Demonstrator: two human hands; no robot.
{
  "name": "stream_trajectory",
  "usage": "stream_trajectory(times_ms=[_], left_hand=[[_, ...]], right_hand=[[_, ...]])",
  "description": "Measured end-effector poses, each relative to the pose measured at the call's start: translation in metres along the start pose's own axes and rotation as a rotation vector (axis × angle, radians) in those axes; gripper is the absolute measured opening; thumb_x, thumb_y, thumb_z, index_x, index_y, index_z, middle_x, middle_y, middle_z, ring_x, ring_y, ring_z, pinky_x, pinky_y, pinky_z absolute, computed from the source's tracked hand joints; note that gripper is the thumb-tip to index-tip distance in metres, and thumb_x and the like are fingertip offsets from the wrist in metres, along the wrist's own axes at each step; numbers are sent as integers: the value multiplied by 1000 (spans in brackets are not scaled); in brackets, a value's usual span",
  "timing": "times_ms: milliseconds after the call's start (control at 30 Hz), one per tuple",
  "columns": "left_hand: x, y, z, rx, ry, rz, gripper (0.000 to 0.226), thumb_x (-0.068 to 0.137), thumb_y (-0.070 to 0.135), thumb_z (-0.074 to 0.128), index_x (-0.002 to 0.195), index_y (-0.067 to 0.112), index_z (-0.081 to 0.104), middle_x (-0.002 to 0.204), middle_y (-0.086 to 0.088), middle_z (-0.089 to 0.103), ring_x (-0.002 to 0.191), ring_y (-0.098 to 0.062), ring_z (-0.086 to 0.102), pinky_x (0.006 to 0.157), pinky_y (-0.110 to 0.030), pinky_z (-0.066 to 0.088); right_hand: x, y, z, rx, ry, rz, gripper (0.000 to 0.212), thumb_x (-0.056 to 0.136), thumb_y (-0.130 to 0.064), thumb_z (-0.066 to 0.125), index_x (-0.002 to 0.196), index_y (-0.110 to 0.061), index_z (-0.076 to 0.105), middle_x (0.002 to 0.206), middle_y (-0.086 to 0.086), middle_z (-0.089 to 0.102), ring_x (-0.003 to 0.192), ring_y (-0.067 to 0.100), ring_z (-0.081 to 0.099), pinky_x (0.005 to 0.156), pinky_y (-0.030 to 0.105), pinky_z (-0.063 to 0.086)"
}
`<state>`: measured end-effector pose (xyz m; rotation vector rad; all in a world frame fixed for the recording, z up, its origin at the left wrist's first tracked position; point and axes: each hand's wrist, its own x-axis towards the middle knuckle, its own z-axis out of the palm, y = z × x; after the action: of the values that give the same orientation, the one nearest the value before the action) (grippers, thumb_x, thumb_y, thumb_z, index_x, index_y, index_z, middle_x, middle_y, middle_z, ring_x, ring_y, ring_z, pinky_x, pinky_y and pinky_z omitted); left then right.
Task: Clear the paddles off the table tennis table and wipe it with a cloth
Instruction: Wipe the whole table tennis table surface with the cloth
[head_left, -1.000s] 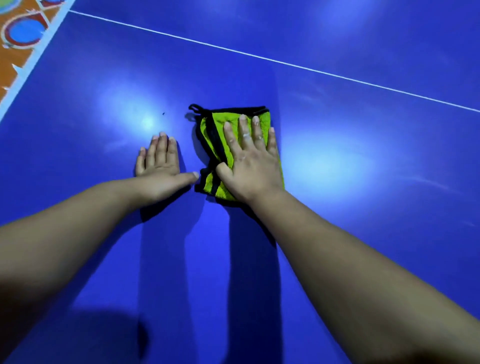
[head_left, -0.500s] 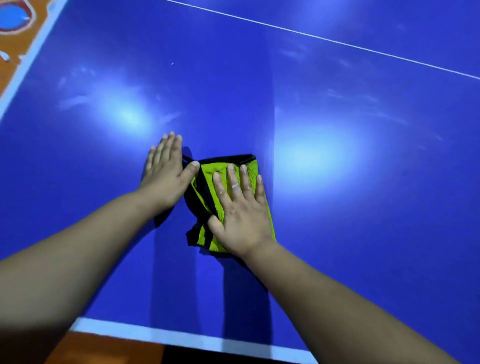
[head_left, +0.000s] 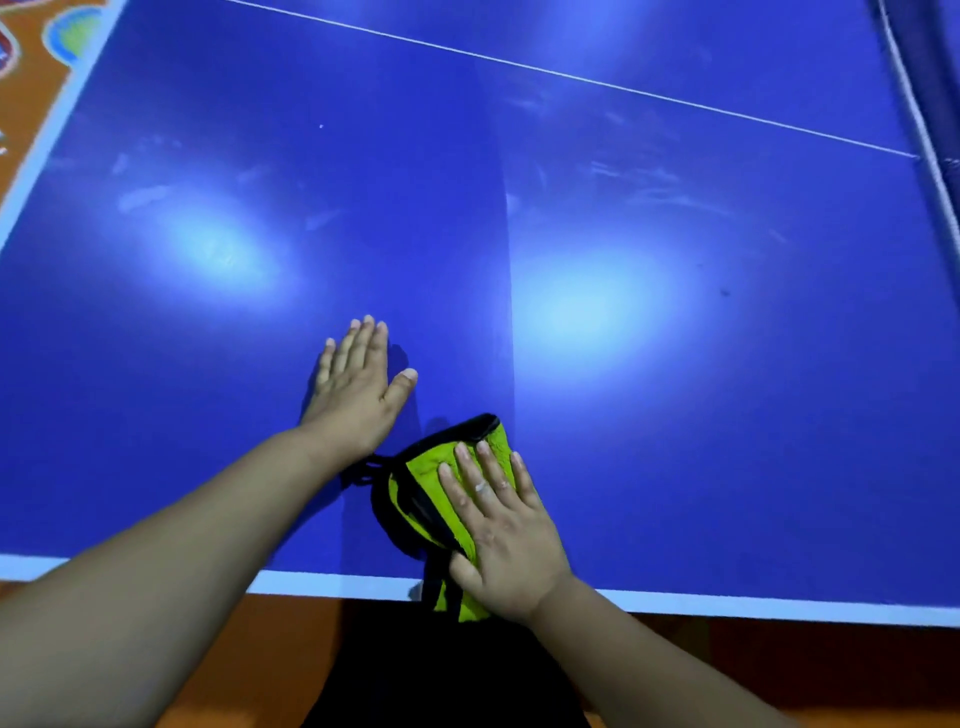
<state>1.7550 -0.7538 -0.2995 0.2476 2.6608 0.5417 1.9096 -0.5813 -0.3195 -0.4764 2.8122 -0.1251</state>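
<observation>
A green cloth with black trim (head_left: 421, 493) lies at the near edge of the blue table tennis table (head_left: 675, 364), its lower corner hanging past the white border. My right hand (head_left: 501, 535) presses flat on the cloth with straight, spread fingers. My left hand (head_left: 356, 387) rests flat on the bare table surface just left of and beyond the cloth, fingers straight and together. No paddle shows anywhere in view.
The net (head_left: 930, 119) runs along the far right edge. A white centre line (head_left: 571, 77) crosses the far half of the table. Orange patterned floor (head_left: 31, 78) shows past the left edge and below the near edge. Faint smears mark the table surface.
My right hand has dragged the cloth toward me, from the table's middle to its near edge, where it now overhangs. My left hand stays flat on the table, now lying beyond the cloth.
</observation>
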Motion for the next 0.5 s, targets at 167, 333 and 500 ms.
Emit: stream_trajectory(times_ms=[167, 333, 500], left_hand=[[19, 15, -3, -15, -25, 16, 65, 99, 44, 24, 150, 12, -2, 158, -2, -9, 143, -10, -16, 114, -30, -15], [64, 19, -14, -8, -36, 19, 66, 98, 47, 19, 150, 14, -5, 157, 0, -12, 142, -9, -19, 114, -32, -16], [135, 27, -36, 32, -34, 17, 66, 97, 49, 15, 149, 17, -8, 157, 1, -16, 141, -9, -21, 115, -34, -16]], right_hand=[[26, 13, -8, 47, 26, 147, 89, 73, -53, 46, 152, -16, 28, 160, 9, 17, 148, 27, 12, 113, 52, 15], [103, 60, -26, 40, 84, 283, 88, 76, -58, 39, 152, -17, 25, 160, 11, 14, 149, 28, 7, 116, 51, 5], [187, 114, -54, 32, 99, 276, 90, 76, -62, 22, 155, -22, 7, 161, 6, -5, 148, 23, -13, 118, 47, -9]])
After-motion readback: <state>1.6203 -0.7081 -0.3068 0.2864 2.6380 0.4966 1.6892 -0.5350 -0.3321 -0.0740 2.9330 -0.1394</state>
